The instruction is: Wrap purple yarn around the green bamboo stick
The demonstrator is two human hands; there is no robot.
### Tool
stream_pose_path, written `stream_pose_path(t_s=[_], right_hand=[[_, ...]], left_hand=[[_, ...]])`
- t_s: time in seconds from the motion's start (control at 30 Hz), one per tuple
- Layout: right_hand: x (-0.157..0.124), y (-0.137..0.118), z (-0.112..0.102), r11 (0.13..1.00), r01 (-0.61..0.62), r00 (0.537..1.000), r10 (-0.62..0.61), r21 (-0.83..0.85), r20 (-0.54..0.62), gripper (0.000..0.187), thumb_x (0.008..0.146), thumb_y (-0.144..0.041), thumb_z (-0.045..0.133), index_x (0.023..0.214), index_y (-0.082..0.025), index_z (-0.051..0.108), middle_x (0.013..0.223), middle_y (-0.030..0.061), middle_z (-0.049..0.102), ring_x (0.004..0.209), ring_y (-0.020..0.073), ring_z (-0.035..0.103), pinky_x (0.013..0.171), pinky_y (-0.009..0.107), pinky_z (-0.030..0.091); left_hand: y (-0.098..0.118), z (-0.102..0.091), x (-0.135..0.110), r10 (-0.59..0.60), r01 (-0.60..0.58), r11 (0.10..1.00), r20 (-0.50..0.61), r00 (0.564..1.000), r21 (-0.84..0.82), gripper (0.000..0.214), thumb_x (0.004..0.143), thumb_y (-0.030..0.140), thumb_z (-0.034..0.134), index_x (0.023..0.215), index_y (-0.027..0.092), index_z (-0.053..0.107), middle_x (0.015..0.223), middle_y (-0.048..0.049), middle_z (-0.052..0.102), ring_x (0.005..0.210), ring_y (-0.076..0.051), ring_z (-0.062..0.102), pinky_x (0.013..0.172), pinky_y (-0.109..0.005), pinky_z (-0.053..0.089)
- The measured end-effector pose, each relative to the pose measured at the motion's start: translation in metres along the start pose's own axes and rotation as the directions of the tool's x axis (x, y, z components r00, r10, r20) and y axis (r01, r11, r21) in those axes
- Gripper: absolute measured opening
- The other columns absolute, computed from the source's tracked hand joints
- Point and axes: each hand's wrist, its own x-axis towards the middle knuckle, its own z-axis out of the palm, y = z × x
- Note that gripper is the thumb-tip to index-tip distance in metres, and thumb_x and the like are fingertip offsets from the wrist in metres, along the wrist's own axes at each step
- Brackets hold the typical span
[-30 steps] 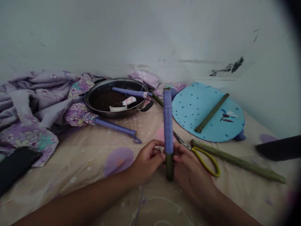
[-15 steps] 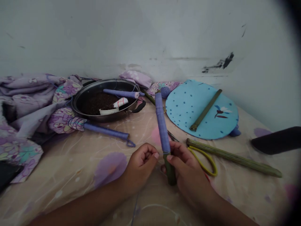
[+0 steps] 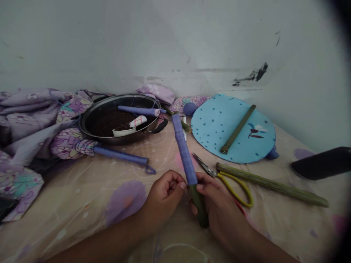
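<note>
My right hand [image 3: 219,208] grips the bare green lower end of a stick [image 3: 183,153] wound with purple yarn, which tilts up and away to the left. My left hand [image 3: 164,195] is curled shut beside the wrap's lower edge, fingertips pinched at the stick; whatever thread it holds is too fine to see. Yellow-handled scissors [image 3: 233,184] lie just right of my hands. A purple yarn ball [image 3: 189,108] sits farther back.
A metal pan [image 3: 90,120] of dark filling holds a white cup and a wrapped stick. A floral pouch on a purple stick [image 3: 120,156] lies left. A blue dotted disc [image 3: 216,128] carries a green stick. A long green stalk [image 3: 271,184], crumpled floral cloth [image 3: 33,124] and a dark object [image 3: 323,162] surround.
The wrapped stick has tipped from upright to leaning left, its lower end sliding down and right in my right hand. My left hand has closed tighter at the wrap's edge.
</note>
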Motion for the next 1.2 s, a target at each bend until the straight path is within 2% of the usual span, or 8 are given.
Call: stream_pose_path(t_s=[0.23, 0.33, 0.43, 0.53, 0.63, 0.83, 1.07, 1.2], right_hand=[[0.000, -0.001, -0.003, 0.991, -0.060, 0.995, 0.050, 0.116, 0.089, 0.016, 0.066, -0.025, 0.062, 0.080, -0.018, 0.058, 0.064, 0.0005, 0.054, 0.049, 0.0101, 0.043, 0.041, 0.021, 0.037], [-0.001, -0.001, -0.005, 0.989, -0.092, 0.991, 0.080, 0.118, 0.110, 0.014, 0.069, -0.027, 0.061, 0.079, -0.017, 0.058, 0.065, 0.0018, 0.056, 0.050, 0.0106, 0.046, 0.040, 0.020, 0.038], [-0.001, -0.002, -0.005, 0.996, -0.070, 0.995, 0.067, 0.050, 0.070, 0.020, 0.068, -0.030, 0.065, 0.081, -0.016, 0.059, 0.065, 0.0027, 0.058, 0.052, 0.0120, 0.051, 0.042, 0.021, 0.041], [0.000, 0.000, -0.006, 0.999, -0.036, 0.999, 0.037, -0.040, 0.024, 0.028, 0.067, -0.030, 0.067, 0.090, -0.017, 0.060, 0.067, 0.0018, 0.060, 0.055, 0.0128, 0.055, 0.047, 0.023, 0.045], [0.000, 0.003, -0.010, 0.993, -0.024, 0.999, 0.028, -0.112, 0.036, 0.031, 0.065, -0.026, 0.065, 0.094, -0.017, 0.058, 0.062, -0.0013, 0.058, 0.047, 0.0100, 0.051, 0.043, 0.021, 0.041], [-0.002, 0.005, -0.007, 0.988, -0.081, 0.997, 0.081, -0.131, -0.005, 0.023, 0.066, -0.031, 0.057, 0.084, -0.016, 0.056, 0.055, -0.0027, 0.053, 0.040, 0.0077, 0.044, 0.037, 0.018, 0.032], [0.001, 0.002, -0.006, 0.983, -0.079, 0.993, 0.093, -0.168, 0.072, 0.021, 0.065, -0.031, 0.059, 0.080, -0.017, 0.054, 0.059, -0.0012, 0.056, 0.045, 0.0098, 0.050, 0.045, 0.023, 0.039], [-0.001, 0.002, -0.008, 0.972, -0.097, 0.989, 0.118, -0.214, 0.086, 0.021, 0.064, -0.028, 0.058, 0.082, -0.017, 0.055, 0.056, -0.0010, 0.057, 0.046, 0.0106, 0.050, 0.047, 0.024, 0.039]], left_hand=[[-0.005, -0.001, 0.000, -0.006, 0.012, 0.998, 0.079, 0.997, -0.067, 0.024, 0.081, 0.036, 0.055, 0.094, 0.017, 0.051, 0.069, 0.0007, 0.055, 0.066, -0.012, 0.050, 0.062, -0.024, 0.038], [-0.005, -0.004, 0.001, 0.023, -0.004, 0.994, 0.176, 0.984, -0.109, 0.032, 0.083, 0.036, 0.055, 0.109, 0.017, 0.051, 0.069, 0.0018, 0.054, 0.067, -0.011, 0.052, 0.064, -0.024, 0.040], [-0.004, -0.008, 0.002, 0.065, -0.018, 0.985, 0.275, 0.959, -0.171, 0.024, 0.085, 0.035, 0.054, 0.097, 0.015, 0.058, 0.072, 0.0004, 0.054, 0.067, -0.010, 0.052, 0.063, -0.023, 0.041], [-0.002, -0.007, 0.002, 0.055, -0.015, 0.984, 0.219, 0.974, -0.177, 0.021, 0.082, 0.033, 0.057, 0.091, 0.014, 0.059, 0.067, 0.0013, 0.053, 0.063, -0.009, 0.051, 0.059, -0.020, 0.040], [-0.001, -0.004, 0.001, 0.037, -0.011, 0.988, 0.169, 0.985, -0.154, 0.024, 0.080, 0.032, 0.060, 0.095, 0.014, 0.059, 0.063, 0.0023, 0.053, 0.058, -0.008, 0.049, 0.055, -0.019, 0.038], [-0.006, -0.001, -0.003, 0.025, 0.011, 0.987, 0.221, 0.975, -0.160, 0.031, 0.081, 0.036, 0.059, 0.101, 0.013, 0.057, 0.065, 0.0014, 0.055, 0.056, -0.011, 0.057, 0.052, -0.021, 0.041], [-0.005, -0.001, -0.002, 0.001, 0.042, 0.977, 0.199, 0.980, -0.209, 0.029, 0.077, 0.036, 0.061, 0.093, 0.014, 0.052, 0.061, 0.0062, 0.044, 0.049, -0.008, 0.053, 0.047, -0.020, 0.042], [-0.004, -0.001, -0.002, -0.006, 0.021, 0.994, 0.135, 0.991, -0.105, 0.028, 0.076, 0.035, 0.062, 0.090, 0.014, 0.051, 0.058, 0.0073, 0.042, 0.048, -0.006, 0.048, 0.045, -0.018, 0.036]])
